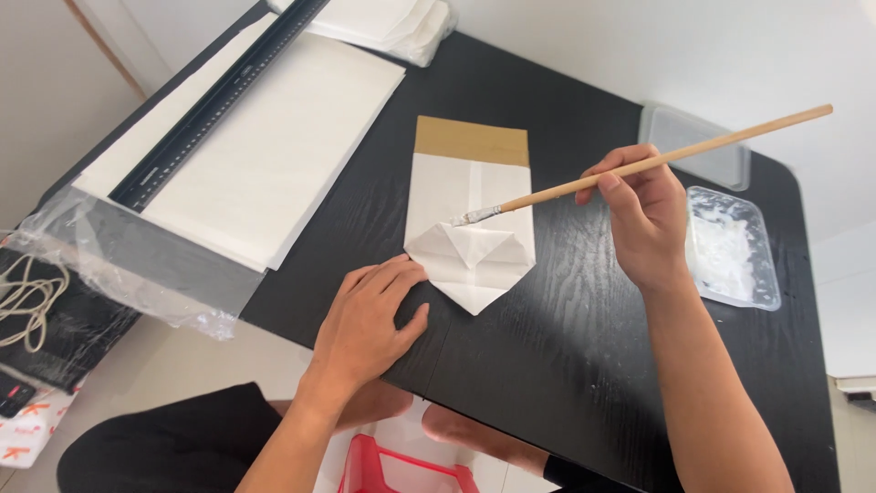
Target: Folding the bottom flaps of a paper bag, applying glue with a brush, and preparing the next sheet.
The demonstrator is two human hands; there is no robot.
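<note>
Paper bag (467, 215), white with a brown band along its far edge, lies flat near the middle of the black table (584, 365). Its near end is folded into a point with flaps turned in.

Left hand (370, 319) rests palm down on the table just left of the bag's point, fingers spread fairly wide and flat, the fingertips touching the bag's near left edge. It holds nothing.

Right hand (643, 215) hovers to the right of the bag, closed around the wooden handle of a long brush (639, 164). The handle slants up and away to the right; the bristle tip, pale with paste, touches the bag's folded flaps at about the middle of the bag.

Right of the bag, beyond the right hand, sits a clear tray (735, 246) with white paste in it, and a clear lid (698, 146) lies just behind the tray.

Left of the bag, well apart, a stack of white sheets (265, 155) lies with a black ruler (214, 105) across it. More folded white paper (392, 23) sits at the table's far edge behind the bag.
</note>
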